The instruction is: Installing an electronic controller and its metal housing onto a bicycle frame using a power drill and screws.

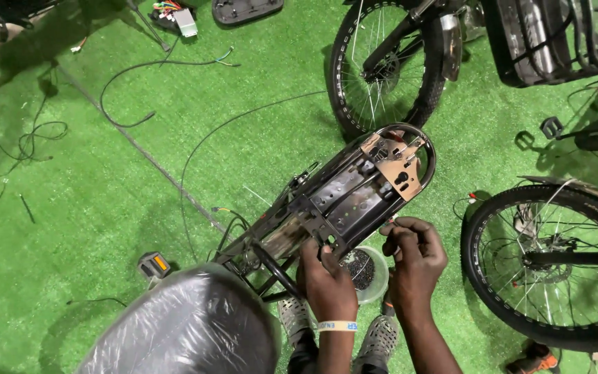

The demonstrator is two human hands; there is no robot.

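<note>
Head view: we work on the bicycle rear rack [344,197], above the plastic-wrapped saddle [185,325]. Our left hand [327,280] grips its side rail; our right hand [413,253] pinches a small fastener, not yet fitted. A parts cup [368,270] sits below.

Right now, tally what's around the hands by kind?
Hands on the rear rack: 2, left hand and right hand
Bike wheels: 2
Plastic-wrapped saddle: 1
Small tub of hardware: 1
Loose pedals on the green turf: 3
Total: 10
</note>
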